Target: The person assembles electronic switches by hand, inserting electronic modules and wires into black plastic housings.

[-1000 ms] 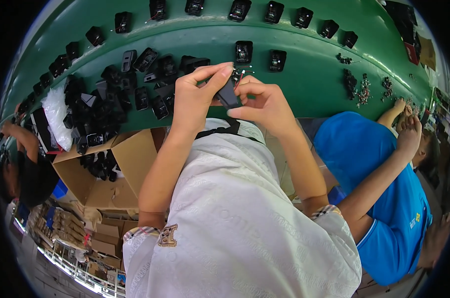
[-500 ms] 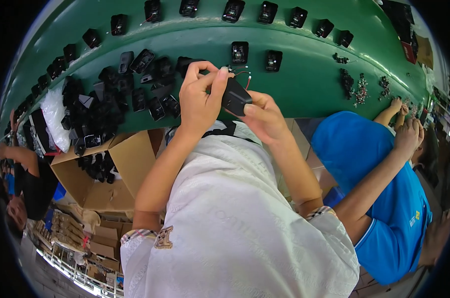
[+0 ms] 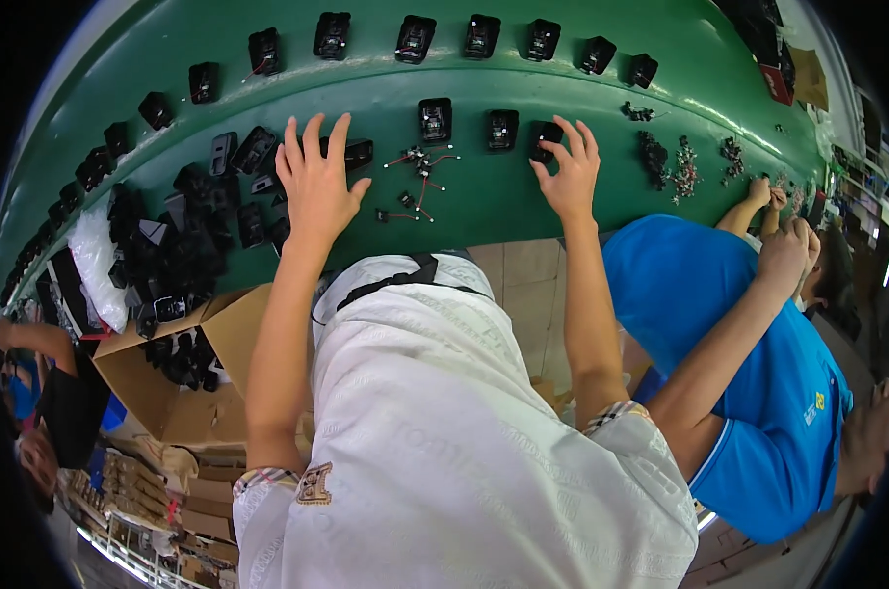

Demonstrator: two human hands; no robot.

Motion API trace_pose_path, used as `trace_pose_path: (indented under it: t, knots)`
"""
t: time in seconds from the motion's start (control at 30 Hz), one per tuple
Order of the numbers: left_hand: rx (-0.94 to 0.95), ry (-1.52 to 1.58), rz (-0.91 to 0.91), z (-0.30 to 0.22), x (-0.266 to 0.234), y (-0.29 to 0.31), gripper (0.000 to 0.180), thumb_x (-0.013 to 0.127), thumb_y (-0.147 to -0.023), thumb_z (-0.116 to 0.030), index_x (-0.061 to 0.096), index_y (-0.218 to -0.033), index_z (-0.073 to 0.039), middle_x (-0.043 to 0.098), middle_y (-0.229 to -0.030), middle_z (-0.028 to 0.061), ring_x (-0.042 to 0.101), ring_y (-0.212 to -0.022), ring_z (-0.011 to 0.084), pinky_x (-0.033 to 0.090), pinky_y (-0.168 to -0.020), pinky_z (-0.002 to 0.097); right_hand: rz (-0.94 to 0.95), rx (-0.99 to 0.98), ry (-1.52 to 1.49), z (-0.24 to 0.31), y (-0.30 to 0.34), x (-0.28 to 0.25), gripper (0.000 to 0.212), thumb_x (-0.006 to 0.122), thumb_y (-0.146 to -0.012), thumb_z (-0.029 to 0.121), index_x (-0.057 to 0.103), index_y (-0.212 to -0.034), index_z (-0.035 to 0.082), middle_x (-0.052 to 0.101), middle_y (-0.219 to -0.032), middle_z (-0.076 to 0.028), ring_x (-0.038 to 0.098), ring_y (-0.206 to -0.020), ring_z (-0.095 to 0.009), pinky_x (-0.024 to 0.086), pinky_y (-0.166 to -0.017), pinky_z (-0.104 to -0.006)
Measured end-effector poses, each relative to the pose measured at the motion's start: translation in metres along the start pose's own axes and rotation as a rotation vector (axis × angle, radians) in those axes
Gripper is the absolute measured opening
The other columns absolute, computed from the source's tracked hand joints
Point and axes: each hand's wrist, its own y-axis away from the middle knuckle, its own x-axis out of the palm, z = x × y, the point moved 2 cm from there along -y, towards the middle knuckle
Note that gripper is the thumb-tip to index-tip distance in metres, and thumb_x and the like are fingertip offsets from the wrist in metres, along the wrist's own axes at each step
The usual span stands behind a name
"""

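My left hand (image 3: 317, 187) is open with spread fingers, above or against a black plastic piece (image 3: 358, 153) that the fingers partly cover; contact is unclear. My right hand (image 3: 571, 179) has its fingers apart at the right edge of a black plastic housing (image 3: 545, 135), holding nothing I can see. Two similar open-topped housings, a left one (image 3: 435, 120) and a right one (image 3: 501, 130), stand in the same row. Between my hands lie small circuit parts (image 3: 422, 162) with red wires and white plugs.
A curved row of black housings (image 3: 415, 39) runs along the table's (image 3: 356, 93) far side. Dark casings (image 3: 194, 221) are heaped at left beside a clear plastic bag (image 3: 96, 260); a cardboard box (image 3: 204, 417) sits below. At right are small wired parts (image 3: 684, 175) and a co-worker in blue (image 3: 749, 393).
The black housing held between both hands now stands on the table by my right hand. My hands have come apart and opened, uncovering the small wired parts. The view has shifted slightly.
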Motion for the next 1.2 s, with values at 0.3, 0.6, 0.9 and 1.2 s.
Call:
trace_pose_path:
  t: [0.3, 0.6, 0.9, 1.2]
  knots:
    - [-0.023, -0.058, 0.136, 0.018, 0.030, 0.002, 0.080, 0.084, -0.067, -0.014, 0.048, -0.139, -0.017, 0.043, -0.141, 0.0140, 0.038, -0.134, 0.0369, 0.032, -0.108, 0.0540, 0.009, -0.012, 0.091, 0.020, -0.006, -0.013, 0.041, 0.082, -0.063, 0.005, 0.069, -0.101, 0.014, 0.053, -0.137, -0.007, 0.042, -0.133, -0.037, 0.037, -0.104, -0.0515]
    - [-0.120, 0.284, 0.031, 0.019, 0.009, 0.012, 0.063, 0.076, -0.073, -0.002, 0.054, -0.131, -0.010, 0.047, -0.133, 0.0148, 0.051, -0.120, 0.0376, 0.046, -0.096, 0.0468, 0.254, -0.051, -0.508, 0.123, 0.029, 0.015, 0.012, 0.071, -0.082, 0.005, 0.072, -0.093, 0.009, 0.070, -0.091, -0.008, 0.070, -0.082, -0.024, 0.056, -0.072, -0.0335]
    - [-0.242, 0.615, -0.099, 0.018, -0.028, 0.023, 0.051, 0.077, -0.076, -0.008, 0.051, -0.119, -0.006, 0.065, -0.107, 0.0174, 0.066, -0.099, 0.0364, 0.053, -0.083, 0.0404, 0.359, -0.313, -0.291, 0.151, 0.029, 0.059, 0.029, 0.067, -0.070, 0.000, 0.071, -0.096, 0.012, 0.058, -0.102, -0.002, 0.061, -0.088, -0.025, 0.054, -0.070, -0.0357]
    - [-0.337, 0.886, 0.018, 0.020, -0.023, 0.047, 0.051, 0.082, -0.072, -0.010, 0.055, -0.115, -0.006, 0.068, -0.099, 0.0089, 0.066, -0.080, 0.0170, 0.051, -0.068, 0.0288, 0.571, 0.216, -0.922, 0.157, 0.024, 0.040, 0.021, 0.070, -0.086, 0.003, 0.069, -0.107, 0.006, 0.068, -0.093, -0.006, 0.063, -0.074, -0.015, 0.051, -0.066, -0.0282]
